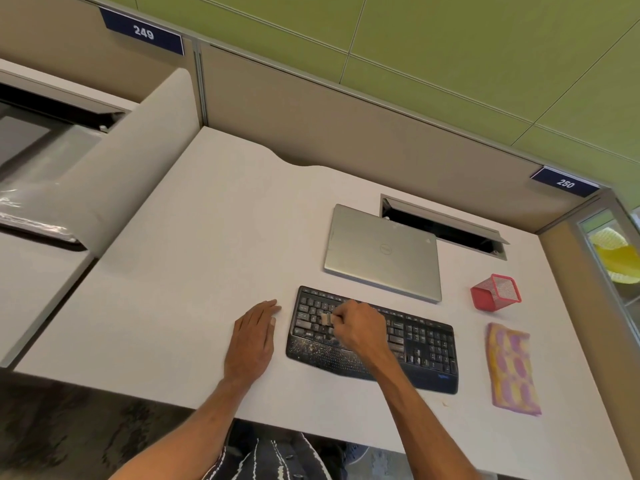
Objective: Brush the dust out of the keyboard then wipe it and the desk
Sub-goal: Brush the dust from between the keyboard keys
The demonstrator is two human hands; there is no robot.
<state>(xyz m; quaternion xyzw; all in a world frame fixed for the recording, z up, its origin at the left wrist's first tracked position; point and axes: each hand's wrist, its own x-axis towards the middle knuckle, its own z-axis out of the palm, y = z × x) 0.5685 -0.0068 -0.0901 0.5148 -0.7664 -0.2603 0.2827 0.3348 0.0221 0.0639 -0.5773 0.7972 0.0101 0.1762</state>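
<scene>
— Where does the keyboard (426, 344) sit, and how much room is around it?

— Near the front edge of the desk (207, 237), right of the middle. To its left the pale, matte desktop runs wide and bare as far as the curved partition (138, 161). The right side is tighter: a folded cloth (512, 370) lies just beside the keyboard's right end, with a red mesh pen holder (495, 292) tipped on its side behind it.

— And behind the keyboard?

— A shut silver laptop (381, 251), smooth metal, near the back row of keys but apart from them. Behind that is an open hatch (443, 226) cut into the desktop.

— The hands?

— The left hand (254, 334) lies flat on the desk, fingers straight and relaxed, just left of the keyboard and not touching it. The right hand (356, 327) grips a small brush (326, 319), its pale bristles down on the keys in the left half.

— What does the keyboard look like?

— Black plastic with a wavy front edge and a broad palm rest. The left part of that rest is speckled with pale dust (the right end looks cleaner). The cloth is soft, patterned in pink, yellow and purple.
</scene>
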